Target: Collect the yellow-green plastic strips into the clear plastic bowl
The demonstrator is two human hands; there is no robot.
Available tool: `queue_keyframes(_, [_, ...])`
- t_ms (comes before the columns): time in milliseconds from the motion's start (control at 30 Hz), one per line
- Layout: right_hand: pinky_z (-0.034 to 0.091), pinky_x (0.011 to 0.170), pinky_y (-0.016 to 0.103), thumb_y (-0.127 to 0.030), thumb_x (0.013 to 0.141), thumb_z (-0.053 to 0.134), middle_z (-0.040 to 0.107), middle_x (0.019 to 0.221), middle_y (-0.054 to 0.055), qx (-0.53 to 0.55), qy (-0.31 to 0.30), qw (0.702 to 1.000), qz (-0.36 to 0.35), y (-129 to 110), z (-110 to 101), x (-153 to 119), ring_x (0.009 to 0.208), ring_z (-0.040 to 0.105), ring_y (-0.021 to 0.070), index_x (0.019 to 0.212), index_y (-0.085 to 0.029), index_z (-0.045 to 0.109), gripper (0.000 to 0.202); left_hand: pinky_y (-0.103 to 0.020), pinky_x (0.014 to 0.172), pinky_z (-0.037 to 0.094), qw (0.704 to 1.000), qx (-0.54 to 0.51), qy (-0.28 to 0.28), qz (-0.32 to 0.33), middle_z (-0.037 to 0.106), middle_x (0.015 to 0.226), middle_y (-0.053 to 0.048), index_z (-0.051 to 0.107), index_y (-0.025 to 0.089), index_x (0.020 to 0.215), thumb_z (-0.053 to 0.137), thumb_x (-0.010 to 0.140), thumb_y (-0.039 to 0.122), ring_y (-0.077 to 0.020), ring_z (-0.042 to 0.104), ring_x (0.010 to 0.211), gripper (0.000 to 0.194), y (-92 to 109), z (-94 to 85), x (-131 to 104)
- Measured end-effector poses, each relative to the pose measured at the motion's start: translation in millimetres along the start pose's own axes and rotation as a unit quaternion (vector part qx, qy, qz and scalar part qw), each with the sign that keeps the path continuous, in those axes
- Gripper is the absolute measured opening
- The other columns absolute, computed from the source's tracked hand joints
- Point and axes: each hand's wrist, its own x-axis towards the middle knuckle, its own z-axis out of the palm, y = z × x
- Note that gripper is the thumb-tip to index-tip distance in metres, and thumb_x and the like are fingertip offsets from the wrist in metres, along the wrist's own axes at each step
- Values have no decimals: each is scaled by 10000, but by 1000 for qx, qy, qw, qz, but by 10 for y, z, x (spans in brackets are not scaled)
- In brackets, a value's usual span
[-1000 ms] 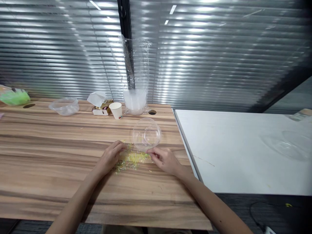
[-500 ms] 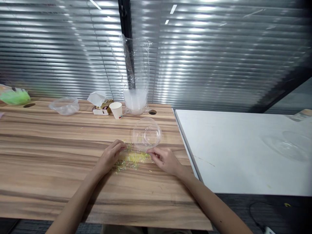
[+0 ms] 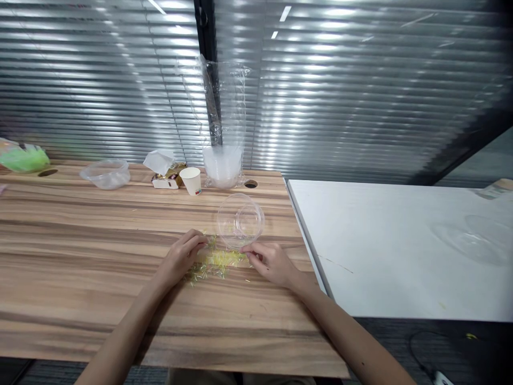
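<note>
Head view: left hand [image 3: 182,258] resting palm down on the wooden bench [image 3: 80,256], fingers curled loosely, fingertips at the left end of a small heap of yellow-green shreds [image 3: 214,263]; not clear whether any strands are pinched. Right hand [image 3: 269,262] at the heap's right end, fingers drawn narrow, thumb and forefinger meeting at the near rim of a clear plastic bowl [image 3: 240,221]; cannot tell whether gripping the rim or only touching it. Shreds spread flat between the two hands, long axis running left to right, loose strands trailing toward the near left. Bowl just behind the heap, tipped with its mouth toward the camera.

Along the far edge: another clear bowl [image 3: 106,174], a white paper cup [image 3: 191,181], a small white packet [image 3: 160,163], and a stack of clear bowls in a tall plastic sleeve [image 3: 223,155]. Green bag [image 3: 24,159] at the far left corner. Bare wood left of the hands and toward the near edge. Right edge of the bench near the right hand, butting against a white table [image 3: 401,251].
</note>
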Motion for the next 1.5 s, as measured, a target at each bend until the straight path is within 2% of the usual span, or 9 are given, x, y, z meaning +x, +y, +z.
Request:
queue_keyframes(700, [522,717,268,-102,879,478,726,916,45,5,-9,1000,7,-8,-16,6,779,679,165,986,-181,678,241,-201,651,430,1000,3,11,13,542,833,-10,575,173,880,419,912,52,-111,535,736,200,59,-13,54])
queue_keyframes(1033, [512,702,254,-90,862,474,723,865,45,13,-5,1000,9,-17,-19,7,735,671,152,979,-169,682,251,-221,673,435,999,-18,-30,-22,556,826,-25,598,173,847,425,880,71,-138,543,759,203,63,-10,21])
queue_keyframes(1500, [506,679,248,-102,864,477,724,858,37,14,-1,1000,3,-42,-41,15,713,662,147,968,-178,683,243,-224,650,423,998,-14,-63,-24,537,799,-27,586,170,821,404,911,107,-135,518,721,212,18,42,-1])
